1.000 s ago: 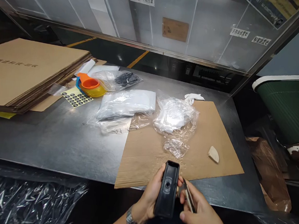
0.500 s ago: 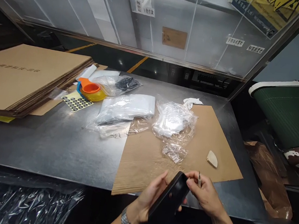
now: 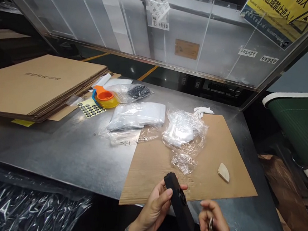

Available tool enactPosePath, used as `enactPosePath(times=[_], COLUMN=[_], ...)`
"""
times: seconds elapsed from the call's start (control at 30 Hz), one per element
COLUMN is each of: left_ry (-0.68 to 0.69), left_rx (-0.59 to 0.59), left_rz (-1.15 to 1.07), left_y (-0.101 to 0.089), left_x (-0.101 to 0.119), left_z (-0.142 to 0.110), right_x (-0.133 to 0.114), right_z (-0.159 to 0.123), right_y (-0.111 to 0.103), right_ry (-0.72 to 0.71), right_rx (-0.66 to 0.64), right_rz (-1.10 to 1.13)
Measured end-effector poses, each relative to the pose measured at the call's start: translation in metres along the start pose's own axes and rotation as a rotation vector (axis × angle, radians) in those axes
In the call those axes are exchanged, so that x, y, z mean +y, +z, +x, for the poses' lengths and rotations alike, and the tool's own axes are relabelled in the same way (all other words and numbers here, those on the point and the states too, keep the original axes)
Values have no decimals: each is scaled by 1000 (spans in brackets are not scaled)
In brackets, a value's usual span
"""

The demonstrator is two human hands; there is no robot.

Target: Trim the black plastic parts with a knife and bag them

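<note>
My left hand [image 3: 152,210] is wrapped round a long black box-like device [image 3: 183,215], thumb on its near face. The device is tilted, its upper end over the front of a cardboard sheet [image 3: 153,187]; a round part shows on its right side. Just right of it and apart from it, my right hand [image 3: 219,227] has curled fingers around a small metal piece [image 3: 210,224], whose kind I cannot make out. A beige wedge-shaped piece [image 3: 223,172] lies on the cardboard, beyond my right hand.
Clear bags with white contents [image 3: 183,130] and flat white sleeves [image 3: 140,114] lie mid-table. Orange and yellow tape rings [image 3: 105,97], a sticker sheet [image 3: 91,109] and stacked cardboard [image 3: 43,84] are left. A white glove [image 3: 203,112] lies behind; a green conveyor belt [image 3: 296,124] stands right.
The black device has been turned so another side shows. My right hand has moved away from it, downward and right, still with the metal piece. The camera view has shifted slightly.
</note>
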State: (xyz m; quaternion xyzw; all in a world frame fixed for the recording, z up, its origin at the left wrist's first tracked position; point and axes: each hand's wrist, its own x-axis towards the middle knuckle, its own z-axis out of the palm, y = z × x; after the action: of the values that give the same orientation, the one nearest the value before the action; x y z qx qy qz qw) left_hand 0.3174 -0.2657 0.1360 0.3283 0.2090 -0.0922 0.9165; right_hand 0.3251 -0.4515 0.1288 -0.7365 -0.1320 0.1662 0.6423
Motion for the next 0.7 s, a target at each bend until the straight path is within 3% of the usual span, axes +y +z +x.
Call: enactPosePath(times=[0.07, 0.13, 0.23, 0.33, 0.43, 0.7], left_ry=[-16, -11, 9, 8, 4, 89], left_rx=[-31, -39, -33, -63, -119, -29], left_rz=[38, 73, 115, 135, 127, 226], left_y=[-2, -3, -3, -4, -5, 2], left_x=[0, -1, -3, -4, -6, -10], left_z=[-3, -5, -7, -7, -7, -13], right_x=[-9, -22, -37, -42, -42, -37], right_z=[3, 5, 9, 12, 13, 9], right_y=[-6, -8, -8, -5, -3, -1], right_ry=[122, 157, 83, 21, -30, -455], right_rx=[-25, -64, -143, -180, -153, 18], right_rz=[68, -34, -237, -299, -383, -892])
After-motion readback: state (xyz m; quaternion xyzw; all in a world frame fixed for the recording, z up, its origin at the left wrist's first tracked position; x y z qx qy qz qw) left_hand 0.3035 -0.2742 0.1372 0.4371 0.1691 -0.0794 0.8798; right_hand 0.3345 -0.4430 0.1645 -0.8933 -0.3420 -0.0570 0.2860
